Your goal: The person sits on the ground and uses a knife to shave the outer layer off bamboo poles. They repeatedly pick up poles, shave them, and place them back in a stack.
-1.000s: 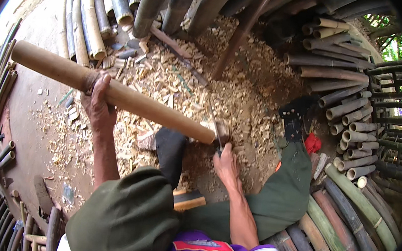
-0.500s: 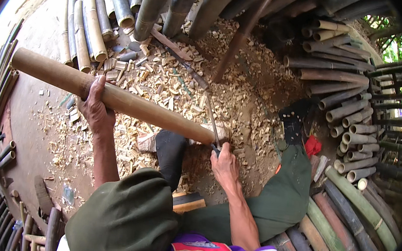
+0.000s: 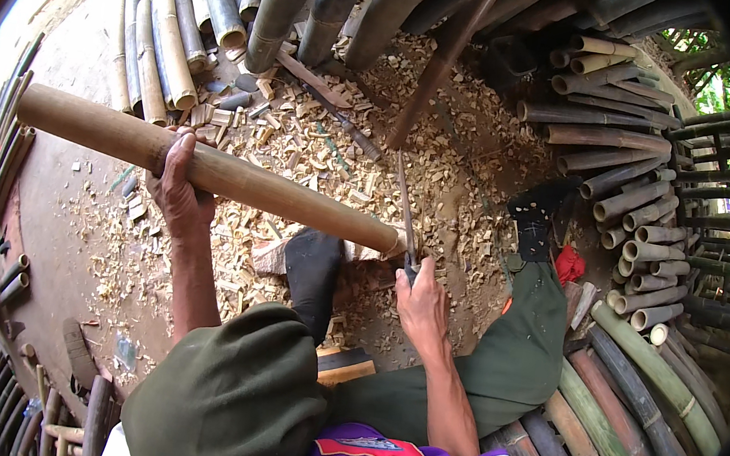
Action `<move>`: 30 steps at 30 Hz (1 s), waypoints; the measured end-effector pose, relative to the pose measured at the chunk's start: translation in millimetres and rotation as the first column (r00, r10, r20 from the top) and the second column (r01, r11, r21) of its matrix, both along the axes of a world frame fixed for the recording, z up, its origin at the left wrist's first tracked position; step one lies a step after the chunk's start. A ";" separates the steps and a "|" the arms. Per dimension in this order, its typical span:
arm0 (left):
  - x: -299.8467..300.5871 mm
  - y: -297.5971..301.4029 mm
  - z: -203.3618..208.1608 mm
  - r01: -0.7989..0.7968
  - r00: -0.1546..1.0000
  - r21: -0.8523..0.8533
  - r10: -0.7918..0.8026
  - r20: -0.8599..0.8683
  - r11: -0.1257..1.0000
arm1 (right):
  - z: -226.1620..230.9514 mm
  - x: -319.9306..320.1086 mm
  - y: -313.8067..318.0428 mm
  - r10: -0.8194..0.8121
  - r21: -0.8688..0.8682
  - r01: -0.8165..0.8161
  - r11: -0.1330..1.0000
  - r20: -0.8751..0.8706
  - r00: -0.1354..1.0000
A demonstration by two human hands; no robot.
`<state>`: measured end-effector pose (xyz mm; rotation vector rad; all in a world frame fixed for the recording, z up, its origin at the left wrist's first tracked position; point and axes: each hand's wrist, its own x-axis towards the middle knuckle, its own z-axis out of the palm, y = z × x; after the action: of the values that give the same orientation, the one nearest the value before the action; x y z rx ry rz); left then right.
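Observation:
A thick brown bamboo pole slants across in front of me, its far end up at the left. My left hand grips it around the darker joint left of its middle. The lower right end rests at a pale block near my dark-covered foot. My right hand is closed on the dark handle of a long thin-bladed knife. The blade stands beside the pole's right end and points away from me; I cannot tell whether it touches the bamboo.
Wood chips litter the ground. A second long-handled blade lies among them. Dark bamboo poles lean ahead; cut bamboo pieces are stacked at the right. More poles lie beside my leg, near a red cloth.
My right hand has moved slightly right with the knife, and the blade has swung more upright at the pole's end. The pole has shifted only a little.

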<state>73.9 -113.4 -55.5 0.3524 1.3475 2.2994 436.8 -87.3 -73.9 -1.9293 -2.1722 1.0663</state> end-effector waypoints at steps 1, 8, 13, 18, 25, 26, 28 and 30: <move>-3.3 -2.8 -0.8 0.047 0.999 0.025 -0.046 -0.019 0.999 | 20.7 -4.9 -1.7 0.001 0.062 0.004 0.998 -0.080 0.997; -13.6 -15.3 13.0 0.265 0.961 0.008 -0.264 -0.081 0.964 | -51.8 12.5 -5.2 0.040 0.070 -0.039 0.997 -0.002 0.999; -15.5 -17.5 -0.6 -0.002 0.961 0.026 -0.005 0.275 1.000 | -13.0 17.6 -5.9 -0.007 0.037 0.010 0.999 -0.073 0.997; -2.2 -13.9 -0.2 -0.158 0.986 -0.053 0.161 0.054 0.986 | 39.2 -1.1 -11.9 0.041 0.205 -0.002 0.979 -0.186 0.982; -1.1 -7.3 2.0 -0.074 0.997 -0.038 0.074 0.010 0.997 | -50.2 12.4 -8.0 -0.019 -0.041 0.026 0.999 0.168 0.986; -1.3 -11.2 0.4 -0.049 0.996 -0.047 0.045 -0.072 0.998 | -44.6 13.0 -11.2 -0.050 -0.052 0.059 0.997 0.164 0.985; -4.7 -14.1 6.4 0.007 1.000 0.004 -0.007 -0.016 1.000 | -19.9 8.2 -9.6 -0.031 0.060 0.031 0.998 0.005 1.000; -5.7 -19.8 4.8 0.081 0.996 0.049 -0.082 0.016 0.995 | -1.2 5.5 -14.2 -0.018 0.149 0.041 0.988 -0.156 0.988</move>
<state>68.2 -133.3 -50.7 0.3941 1.2475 2.2653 442.3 -101.5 -75.1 -1.7477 -2.0702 0.9786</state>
